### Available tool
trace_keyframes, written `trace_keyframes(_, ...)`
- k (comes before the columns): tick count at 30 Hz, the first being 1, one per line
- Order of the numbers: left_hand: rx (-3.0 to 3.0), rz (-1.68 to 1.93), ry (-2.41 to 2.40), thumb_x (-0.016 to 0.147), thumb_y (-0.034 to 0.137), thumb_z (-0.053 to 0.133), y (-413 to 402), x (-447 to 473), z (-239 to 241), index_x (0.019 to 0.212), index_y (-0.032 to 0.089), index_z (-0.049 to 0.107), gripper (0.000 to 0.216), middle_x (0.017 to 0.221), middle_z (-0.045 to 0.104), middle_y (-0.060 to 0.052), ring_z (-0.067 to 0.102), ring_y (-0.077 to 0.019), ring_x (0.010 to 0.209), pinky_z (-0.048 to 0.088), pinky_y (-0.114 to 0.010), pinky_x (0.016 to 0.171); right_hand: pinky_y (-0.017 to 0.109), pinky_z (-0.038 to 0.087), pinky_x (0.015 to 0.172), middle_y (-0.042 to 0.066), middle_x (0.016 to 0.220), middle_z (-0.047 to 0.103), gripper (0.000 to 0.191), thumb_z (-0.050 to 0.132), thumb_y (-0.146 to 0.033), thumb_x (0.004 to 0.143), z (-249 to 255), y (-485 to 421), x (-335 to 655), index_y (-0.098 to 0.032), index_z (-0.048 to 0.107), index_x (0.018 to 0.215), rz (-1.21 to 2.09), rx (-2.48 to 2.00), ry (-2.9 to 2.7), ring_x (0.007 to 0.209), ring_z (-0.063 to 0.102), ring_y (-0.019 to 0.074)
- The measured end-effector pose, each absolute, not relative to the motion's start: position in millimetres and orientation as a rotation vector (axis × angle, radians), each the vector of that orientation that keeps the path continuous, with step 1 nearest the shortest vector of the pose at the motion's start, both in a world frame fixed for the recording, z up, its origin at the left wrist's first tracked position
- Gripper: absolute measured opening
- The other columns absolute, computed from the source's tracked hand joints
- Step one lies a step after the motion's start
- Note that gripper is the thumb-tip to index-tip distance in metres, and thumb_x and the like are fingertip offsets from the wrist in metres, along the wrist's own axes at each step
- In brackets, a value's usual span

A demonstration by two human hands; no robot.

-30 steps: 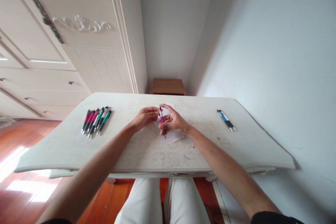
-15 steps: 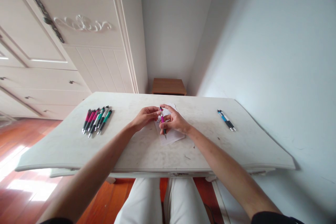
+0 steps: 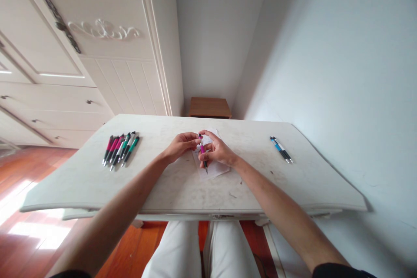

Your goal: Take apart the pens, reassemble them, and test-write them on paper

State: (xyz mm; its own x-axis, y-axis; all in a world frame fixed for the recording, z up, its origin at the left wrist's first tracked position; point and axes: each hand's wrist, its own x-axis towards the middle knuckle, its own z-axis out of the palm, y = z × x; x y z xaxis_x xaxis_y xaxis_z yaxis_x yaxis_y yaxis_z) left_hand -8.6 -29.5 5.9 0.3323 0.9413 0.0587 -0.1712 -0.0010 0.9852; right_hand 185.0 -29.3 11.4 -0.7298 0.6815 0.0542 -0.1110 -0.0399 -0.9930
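Between my two hands is a magenta ballpoint pen (image 3: 202,149) with a black grip, its tip pointing down toward me. My right hand (image 3: 219,151) grips the barrel between thumb and fingers, with the index finger up near the top end. The thumb and fingertips of my left hand (image 3: 182,144) pinch the pen near its upper part, from the left side. Under the hands lies a white sheet of paper (image 3: 211,172) with some scribbles, partly covered by my right hand.
A bunch of several magenta, green and white pens (image 3: 120,150) lies on the left of the white table (image 3: 169,191). Two blue pens (image 3: 281,150) lie on the right. Behind the table stands a small brown wooden cabinet (image 3: 210,107); a white wardrobe (image 3: 130,43) rises at the left.
Both hands keep almost the same pose around the magenta pen. Only a very slight shift of the view shows.
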Motion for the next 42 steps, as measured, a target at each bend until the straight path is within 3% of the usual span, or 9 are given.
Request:
trace_keyframes(6, 1.256, 1.068, 0.821, 0.066, 0.037, 0.08, -30.1, -8.4, 7.5, 0.085, 0.012, 0.068, 0.033, 0.072, 0.06, -0.002, 0.049, -0.0083, 0.059, 0.039, -0.023, 0.057, 0.031, 0.06, 0.055, -0.005, 0.072, 0.065, 0.098, 0.082, -0.027, 0.067, 9.3, -28.9, 184.5, -0.028, 0.019, 0.143, 1.824, -0.593, -1.674, 0.06, 0.071, 0.02)
trace_keyframes(17, 1.26, 1.042, 0.828, 0.068, 0.036, 0.078, -29.5, -8.9, 6.7, 0.088, 0.012, 0.068, 0.033, 0.078, 0.061, -0.003, 0.049, -0.0089, 0.061, 0.04, -0.023, 0.057, 0.03, 0.06, 0.053, -0.006, 0.071, 0.065, 0.084, 0.082, -0.028, 0.066, 8.6, -28.4, 183.8, -0.027, 0.028, 0.13, 1.798, -0.599, -1.674, 0.057, 0.07, 0.0198)
trace_keyframes(30, 1.245, 1.114, 0.939, 0.067, 0.04, 0.077, -24.2, -11.3, 3.5, 0.096, 0.012, 0.068, 0.041, 0.079, 0.066, -0.005, 0.051, -0.0098, 0.059, 0.041, -0.025, 0.06, 0.031, 0.058, 0.056, -0.004, 0.078, 0.066, 0.103, 0.085, -0.033, 0.062, 11.3, -17.2, 191.4, -0.027, 0.018, 0.14, 1.624, -0.697, -1.484, 0.059, 0.069, 0.0181)
trace_keyframes(33, 1.351, 1.209, 1.09, 0.066, 0.041, 0.077, -21.4, -12.9, 1.7, 0.092, 0.013, 0.069, 0.038, 0.079, 0.067, -0.005, 0.054, -0.0128, 0.065, 0.042, -0.027, 0.063, 0.03, 0.058, 0.058, -0.003, 0.08, 0.066, 0.088, 0.084, -0.037, 0.061, 12.0, -9.9, 198.0, -0.024, 0.032, 0.13, 1.511, -0.74, -1.42, 0.063, 0.07, 0.0181)
trace_keyframes(36, 1.559, 1.262, 1.236, 0.066, 0.038, 0.075, -19.0, -15.0, -1.9, 0.088, 0.016, 0.071, 0.032, 0.084, 0.068, -0.006, 0.057, -0.0175, 0.073, 0.044, -0.029, 0.067, 0.03, 0.058, 0.06, -0.003, 0.079, 0.066, 0.06, 0.084, -0.039, 0.061, 12.7, -6.4, 201.4, -0.02, 0.047, 0.104, 1.458, -0.741, -1.433, 0.068, 0.07, 0.0183)
trace_keyframes(42, 2.03, 1.172, 1.325, 0.07, 0.028, 0.069, -15.2, -19.3, -14.2, 0.096, 0.022, 0.073, 0.027, 0.105, 0.066, -0.009, 0.057, -0.0268, 0.101, 0.041, -0.039, 0.093, 0.033, 0.058, 0.064, -0.002, 0.075, 0.066, 0.049, 0.085, -0.037, 0.06, 13.2, -11.8, 197.5, -0.021, 0.046, 0.085, 1.497, -0.656, -1.54, 0.068, 0.07, 0.0187)
